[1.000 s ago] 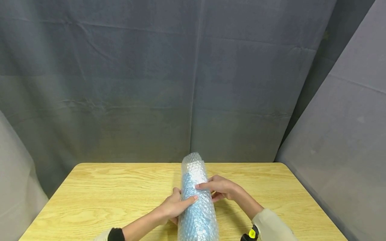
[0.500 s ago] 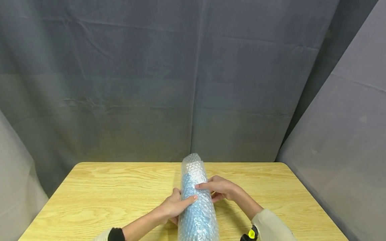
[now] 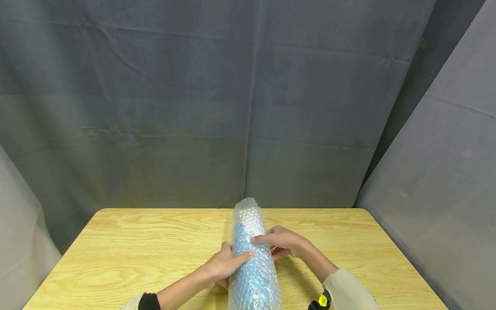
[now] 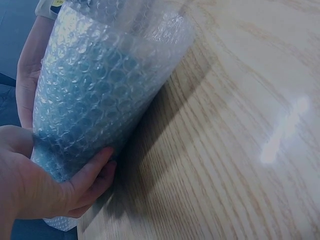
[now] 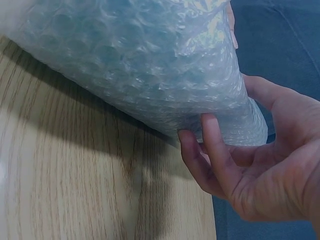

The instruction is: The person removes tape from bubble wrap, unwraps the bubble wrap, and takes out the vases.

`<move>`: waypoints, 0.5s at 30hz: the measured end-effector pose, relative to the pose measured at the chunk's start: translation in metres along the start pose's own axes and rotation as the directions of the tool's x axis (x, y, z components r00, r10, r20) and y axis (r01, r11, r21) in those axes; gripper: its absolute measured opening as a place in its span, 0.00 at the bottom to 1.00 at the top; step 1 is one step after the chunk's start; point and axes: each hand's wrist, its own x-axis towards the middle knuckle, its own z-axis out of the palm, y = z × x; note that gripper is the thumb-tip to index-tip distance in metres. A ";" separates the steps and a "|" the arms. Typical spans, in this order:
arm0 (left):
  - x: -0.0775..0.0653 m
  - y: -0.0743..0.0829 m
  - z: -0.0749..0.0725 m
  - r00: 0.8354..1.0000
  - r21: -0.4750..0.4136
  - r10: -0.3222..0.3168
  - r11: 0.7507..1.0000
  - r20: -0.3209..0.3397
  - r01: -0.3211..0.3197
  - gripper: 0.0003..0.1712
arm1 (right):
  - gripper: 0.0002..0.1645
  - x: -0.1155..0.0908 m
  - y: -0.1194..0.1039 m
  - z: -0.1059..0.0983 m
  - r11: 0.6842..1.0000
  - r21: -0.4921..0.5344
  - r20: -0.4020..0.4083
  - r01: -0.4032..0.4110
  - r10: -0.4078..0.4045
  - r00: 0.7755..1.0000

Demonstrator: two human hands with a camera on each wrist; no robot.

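A long roll of bubble wrap (image 3: 253, 275), bluish inside with a clear, see-through far end, lies lengthwise from the table's front toward the back. My left hand (image 3: 224, 263) grips it from the left, thumb on top and fingers against its side. From the right, a little farther along, my right hand (image 3: 284, 241) holds it between the thumb on top and curled fingers at the lower side. In the left wrist view the fingers (image 4: 92, 177) press into the bubbly surface of the wrap (image 4: 95, 90). The right wrist view shows two fingertips (image 5: 210, 125) against the underside. What lies inside is hidden.
The light wood-grain table (image 3: 155, 241) has rounded far corners. A grey curtain (image 3: 174, 107) hangs right behind it. Pale cloth panels stand at the right (image 3: 438, 185) and left (image 3: 23, 232) sides.
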 end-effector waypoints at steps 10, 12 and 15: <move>0.000 0.002 -0.001 1.000 -0.022 -0.022 1.000 0.021 0.023 0.50 | 0.23 0.000 -0.001 -0.001 1.000 0.004 0.004 -0.008 0.008 1.000; 0.000 0.002 -0.002 0.999 -0.022 -0.029 0.999 0.024 0.030 0.50 | 0.23 0.000 -0.001 -0.001 1.000 0.006 0.009 -0.006 0.006 1.000; 0.000 0.002 -0.002 0.999 -0.019 -0.036 0.999 0.027 0.037 0.51 | 0.23 0.000 -0.001 -0.002 1.000 0.012 0.014 -0.003 0.003 1.000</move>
